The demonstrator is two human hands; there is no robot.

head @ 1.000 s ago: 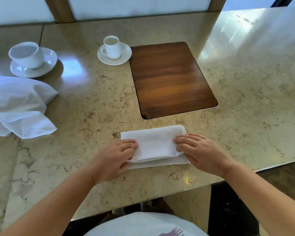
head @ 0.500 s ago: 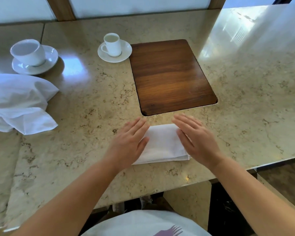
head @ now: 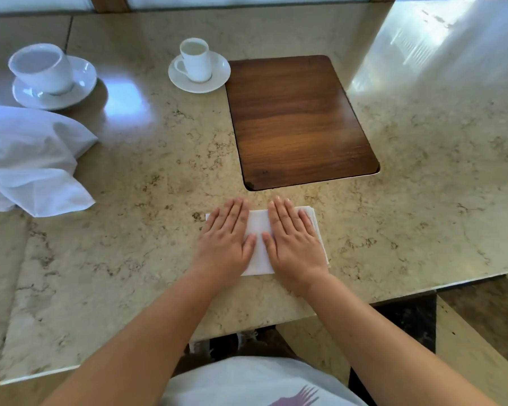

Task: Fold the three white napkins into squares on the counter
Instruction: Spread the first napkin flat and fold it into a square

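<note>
Head: folded napkin (head: 258, 244) flat under both hands (head: 261, 244).

Wood board (head: 301, 121) inset mid-counter; 2 cups w/ saucers (head: 199, 72) (head: 53, 82) (both white) left.

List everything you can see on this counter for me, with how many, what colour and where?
folded napkin: one, white, near the counter's front edge, under both hands
loose napkins: a crumpled white heap at the left; count unclear
large cup: one, white, on a white saucer, far left
small cup: one, white, on a white saucer, beside the board's far left corner
wooden board: one, dark brown, centre
counter: one, beige marble
left hand: flat, fingers straight, pressing the folded napkin
right hand: flat, fingers straight, pressing the folded napkin
</note>
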